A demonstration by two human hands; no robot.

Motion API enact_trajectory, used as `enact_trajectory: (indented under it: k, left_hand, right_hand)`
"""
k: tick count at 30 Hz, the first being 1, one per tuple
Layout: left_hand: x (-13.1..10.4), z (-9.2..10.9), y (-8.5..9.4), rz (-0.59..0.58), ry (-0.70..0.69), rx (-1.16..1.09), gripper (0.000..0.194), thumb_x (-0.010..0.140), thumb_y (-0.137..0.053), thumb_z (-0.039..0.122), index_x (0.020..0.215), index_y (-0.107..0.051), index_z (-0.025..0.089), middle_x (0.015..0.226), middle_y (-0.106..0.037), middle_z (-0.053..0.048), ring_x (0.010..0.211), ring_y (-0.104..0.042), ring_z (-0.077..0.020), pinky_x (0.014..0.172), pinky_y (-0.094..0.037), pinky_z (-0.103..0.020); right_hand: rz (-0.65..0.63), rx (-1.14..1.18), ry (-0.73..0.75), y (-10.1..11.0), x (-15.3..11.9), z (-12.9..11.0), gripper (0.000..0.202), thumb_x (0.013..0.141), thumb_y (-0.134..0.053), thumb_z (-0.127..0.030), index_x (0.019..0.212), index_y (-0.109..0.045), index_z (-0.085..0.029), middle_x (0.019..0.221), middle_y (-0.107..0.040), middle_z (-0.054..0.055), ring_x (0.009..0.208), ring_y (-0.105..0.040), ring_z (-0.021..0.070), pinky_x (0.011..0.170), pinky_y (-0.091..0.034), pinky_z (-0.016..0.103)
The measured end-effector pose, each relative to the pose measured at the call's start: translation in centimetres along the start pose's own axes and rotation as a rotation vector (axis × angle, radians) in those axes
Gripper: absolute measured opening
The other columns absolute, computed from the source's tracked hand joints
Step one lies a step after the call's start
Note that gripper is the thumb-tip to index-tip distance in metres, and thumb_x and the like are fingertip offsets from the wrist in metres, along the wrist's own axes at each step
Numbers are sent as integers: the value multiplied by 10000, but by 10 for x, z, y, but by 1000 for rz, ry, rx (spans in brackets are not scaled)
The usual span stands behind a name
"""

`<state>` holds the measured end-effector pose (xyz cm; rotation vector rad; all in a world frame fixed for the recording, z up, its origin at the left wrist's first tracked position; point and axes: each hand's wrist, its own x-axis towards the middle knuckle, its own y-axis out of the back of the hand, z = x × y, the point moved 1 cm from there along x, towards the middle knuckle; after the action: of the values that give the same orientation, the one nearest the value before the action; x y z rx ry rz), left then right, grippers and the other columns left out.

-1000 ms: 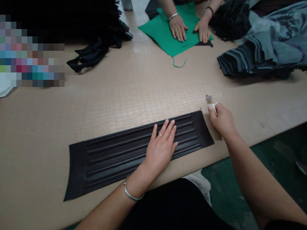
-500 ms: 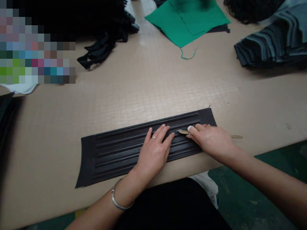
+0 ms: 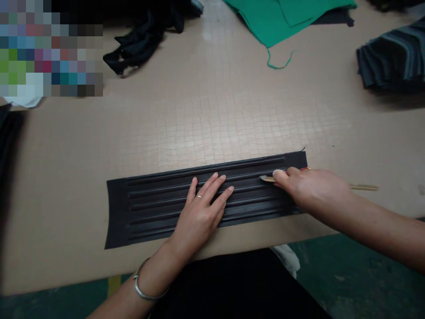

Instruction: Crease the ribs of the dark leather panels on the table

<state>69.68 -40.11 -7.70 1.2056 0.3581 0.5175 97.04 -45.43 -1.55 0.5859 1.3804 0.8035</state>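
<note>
A long black panel with raised lengthwise ribs lies flat on the table. My left hand rests on the middle of it, palm down and fingers spread. Over the right part, my right hand grips a slim brass-coloured tool. Its narrow tip touches or nearly touches the panel beside a rib, and its thin rear end sticks out past the wrist. Most of the tool's middle is hidden by the hand, so its exact kind cannot be made out.
Beyond the panel stretches the beige table, its front edge near my body. Green sheets with a loose strand lie at the back. A stack of dark pieces sits at right, black fabric at back left, and a dark pile at far left.
The view has shifted. Along the panel, my right hand with the tool has moved slightly right, while my left hand has slid a little left, widening the gap between them.
</note>
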Motion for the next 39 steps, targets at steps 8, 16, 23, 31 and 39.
enact_trajectory:
  k: [8,16,23,31,39]
  left_hand:
    - [0,-2,-4,15,-14,25,428,1012,-474,158,1414,-586,256,1583,-480,-120,1507,-398,-288,1248,-248,-637]
    - [7,9,1,25,-19,86,394,1022,-458,200,1388,-601,179,1567,-486,-168,1487,-426,-318,1206,-353,-632]
    - [64,61,-14,-82,-108,55,475,1031,-477,319,1486,-501,185,1678,-317,-107,1566,-269,-290,1256,-297,-578]
    - [86,79,-31,-87,-88,95,578,1044,-420,439,1581,-365,234,1710,-212,-85,1595,-157,-312,1241,-211,-687]
    - [85,86,-33,-91,-65,99,591,1039,-418,424,1587,-355,212,1711,-181,-102,1597,-129,-341,1217,-177,-747]
  right_hand:
    - [5,106,-145,-28,-18,59,216,992,-492,-440,996,-589,-246,825,-665,78,609,-563,224,518,-215,328]
    - [117,152,-255,-60,-32,73,371,1033,-350,-536,1007,-563,-233,751,-667,76,623,-571,239,547,-215,331]
    - [297,348,-348,-63,-9,41,333,1060,-266,-412,1086,-504,-181,751,-679,107,648,-630,252,540,-251,316]
    - [114,334,-167,-56,-9,38,282,1062,-300,-389,1106,-492,-188,882,-732,132,750,-696,281,547,-278,313]
    - [-3,520,-92,-120,-100,10,282,1060,-326,-384,1037,-553,-218,829,-737,96,701,-705,270,557,-344,306]
